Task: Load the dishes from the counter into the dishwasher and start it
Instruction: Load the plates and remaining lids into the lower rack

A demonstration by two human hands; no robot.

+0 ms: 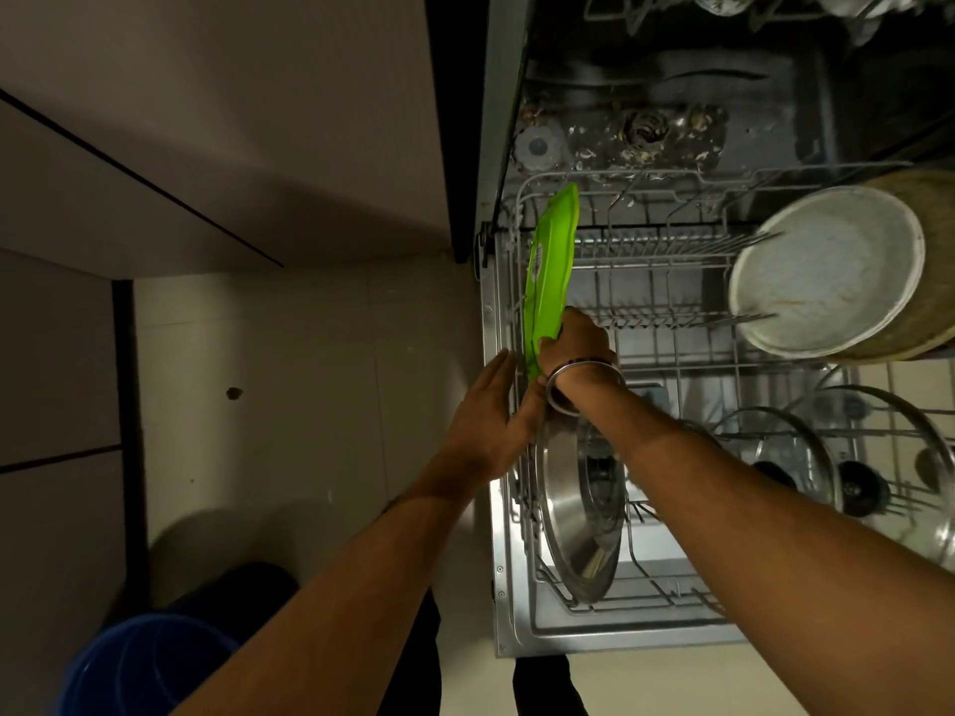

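Observation:
A bright green flat plastic board [550, 271] stands on edge at the left side of the pulled-out lower rack [666, 250] of the open dishwasher. My right hand [579, 343], with a metal bangle on the wrist, grips the board's near end. Straight fingers of my left hand [491, 410] rest against the rack's left rim, just beside the board. A steel plate [573, 514] stands on edge in the rack below my hands.
A large round pan [827, 271] leans at the rack's right side. Glass lids [785, 452] stand in the near right part of the rack. The dishwasher tub floor [646, 131] is dirty. A blue bucket [150, 669] sits on the floor at lower left.

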